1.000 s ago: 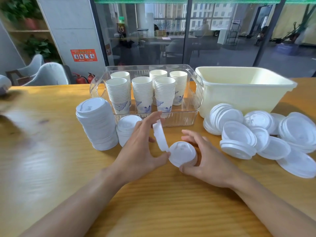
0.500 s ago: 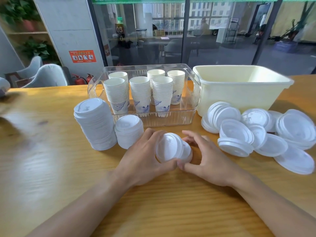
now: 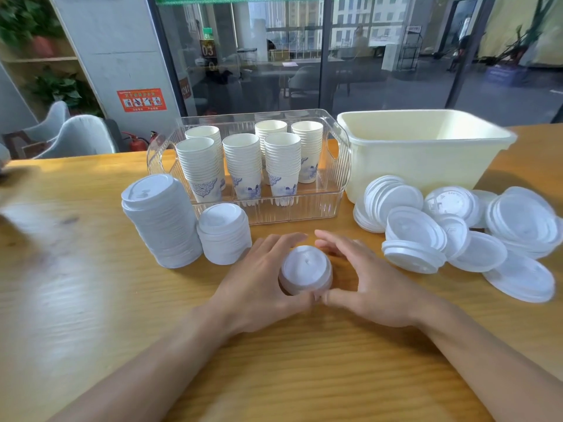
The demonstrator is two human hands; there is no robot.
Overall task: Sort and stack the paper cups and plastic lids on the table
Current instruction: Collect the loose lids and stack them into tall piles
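Wooden table (image 3: 91,300) ran from the glass wall to the near edge, and on it, between the two hands, stood a short stack of small lids (image 3: 305,271), domed side up, its axis upright. The left hand (image 3: 259,287) cupped it from the left and the right hand (image 3: 365,284) from the right, fingers gently curved and loose around it, thumbs meeting at its near side. Whether the fingers pressed the lids or only framed them could not be made out. Both hands lay equally near. Just to the left stood a medium lid stack (image 3: 224,236) and beyond it the tall lid stack (image 3: 161,220); the left hand would likely reach those sooner. Behind, a clear bin (image 3: 335,166) held the stacked paper cups (image 3: 243,166), beside a cream tub (image 3: 426,153). Unsorted loose lids (image 3: 457,229) sprawled to the right, overlapping, so their count stayed unclear.
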